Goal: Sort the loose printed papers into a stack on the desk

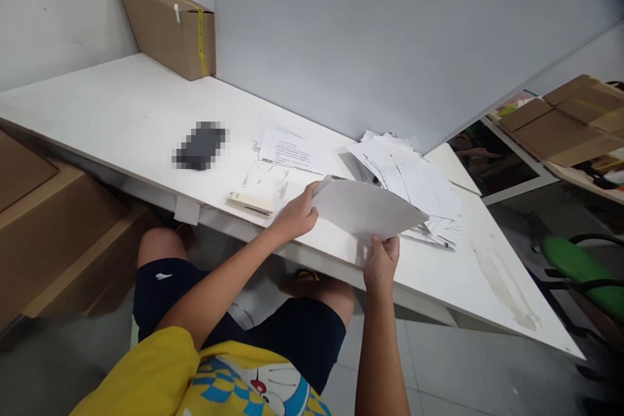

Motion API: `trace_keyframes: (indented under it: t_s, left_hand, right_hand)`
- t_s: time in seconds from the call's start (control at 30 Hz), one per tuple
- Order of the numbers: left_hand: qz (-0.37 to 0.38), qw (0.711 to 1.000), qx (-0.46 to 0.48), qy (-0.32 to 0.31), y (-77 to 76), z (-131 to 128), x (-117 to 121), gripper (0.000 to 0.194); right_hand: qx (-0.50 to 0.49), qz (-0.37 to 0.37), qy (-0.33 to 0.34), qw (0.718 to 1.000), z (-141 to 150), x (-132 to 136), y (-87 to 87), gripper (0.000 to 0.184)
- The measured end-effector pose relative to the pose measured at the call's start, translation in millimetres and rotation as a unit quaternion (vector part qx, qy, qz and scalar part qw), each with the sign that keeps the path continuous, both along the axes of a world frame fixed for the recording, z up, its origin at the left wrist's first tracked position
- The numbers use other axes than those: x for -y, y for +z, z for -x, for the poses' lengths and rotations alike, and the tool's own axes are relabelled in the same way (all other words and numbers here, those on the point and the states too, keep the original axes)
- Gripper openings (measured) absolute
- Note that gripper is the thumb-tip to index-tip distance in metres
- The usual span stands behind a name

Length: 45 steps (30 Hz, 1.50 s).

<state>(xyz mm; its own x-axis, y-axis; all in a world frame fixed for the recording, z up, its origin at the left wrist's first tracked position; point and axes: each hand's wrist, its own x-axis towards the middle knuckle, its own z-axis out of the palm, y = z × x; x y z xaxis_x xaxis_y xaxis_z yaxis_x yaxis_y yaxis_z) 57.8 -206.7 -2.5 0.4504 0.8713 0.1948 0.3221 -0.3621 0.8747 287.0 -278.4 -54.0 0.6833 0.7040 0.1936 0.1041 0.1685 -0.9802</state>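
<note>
Both of my hands hold one white sheet of paper (363,208) lifted a little above the white desk (127,110). My left hand (296,213) pinches its left corner. My right hand (381,261) grips its near edge from below. Behind the sheet lies a loose pile of printed papers (414,182). A single printed page (287,149) lies flat to the left of that pile. A cream stapler (249,204) rests near the desk's front edge, just left of my left hand.
A dark flat object (199,145), blurred out, lies on the desk to the left. A cardboard box (168,26) stands in the back corner against the wall. More cardboard boxes (49,227) sit under the desk on the left. A green chair (580,270) stands at right.
</note>
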Motion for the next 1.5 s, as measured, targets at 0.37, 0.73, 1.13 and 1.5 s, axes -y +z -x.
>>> trace_keyframes:
  t_s: [0.37, 0.73, 1.13, 1.5]
  left_hand:
    - [-0.078, 0.977, 0.16, 0.12, -15.5, 7.8, 36.3, 0.05]
    - [-0.068, 0.955, 0.122, 0.26, -38.4, 70.1, 108.3, 0.02]
    - [0.005, 0.971, 0.105, 0.216, -38.2, 71.0, 100.9, 0.028]
    - [-0.243, 0.93, -0.232, 0.147, 0.1, 121.1, 79.3, 0.041]
  right_hand:
    - [0.028, 0.046, 0.02, 0.998, 6.9, 44.4, 11.7, 0.032]
    - [-0.131, 0.228, 0.117, 0.958, 60.3, 113.2, 28.5, 0.067]
    - [-0.148, 0.227, 0.12, 0.955, 52.9, 120.8, 40.6, 0.068]
    - [-0.082, 0.241, 0.122, 0.959, 60.1, 114.1, 64.1, 0.063]
